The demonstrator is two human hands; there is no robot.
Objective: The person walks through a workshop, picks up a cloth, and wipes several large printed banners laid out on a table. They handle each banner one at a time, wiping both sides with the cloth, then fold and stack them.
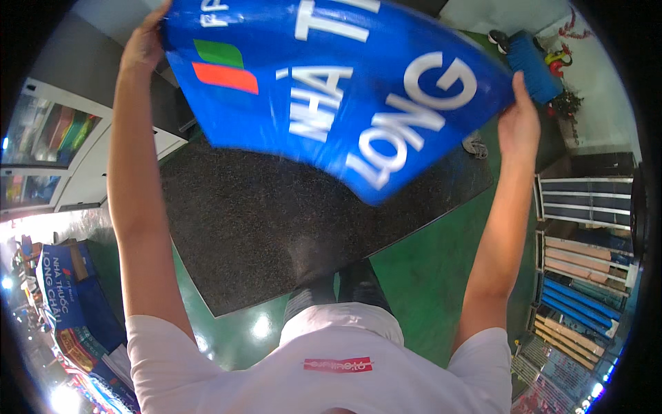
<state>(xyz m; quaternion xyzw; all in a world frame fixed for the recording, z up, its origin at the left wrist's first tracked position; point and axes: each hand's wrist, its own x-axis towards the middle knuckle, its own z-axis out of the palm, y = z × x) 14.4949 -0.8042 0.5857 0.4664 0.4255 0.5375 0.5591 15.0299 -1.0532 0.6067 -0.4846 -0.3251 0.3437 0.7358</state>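
Observation:
A large blue printed sheet (pixel 269 110), glossy, with white lettering and a green and orange mark, is stretched out in front of me at the top of the view. I cannot tell whether it is a single layer or a bag. My left hand (pixel 143 45) grips its left edge, fingers closed and partly cut off by the picture's rim. On the other side, my right hand (pixel 518 124) is closed on the right corner, thumb lying along the edge. Its lower edge hangs free and sags to a point. Both arms reach forward, well apart.
A dark mat (pixel 241 228) lies on the green floor (pixel 420 269) below. Glass-fronted cabinets (pixel 52 131) stand at left, with another blue printed item (pixel 62 283) nearer me. Slatted racks (pixel 586 262) line the right side. A blue box-like thing (pixel 534 69) stands far right.

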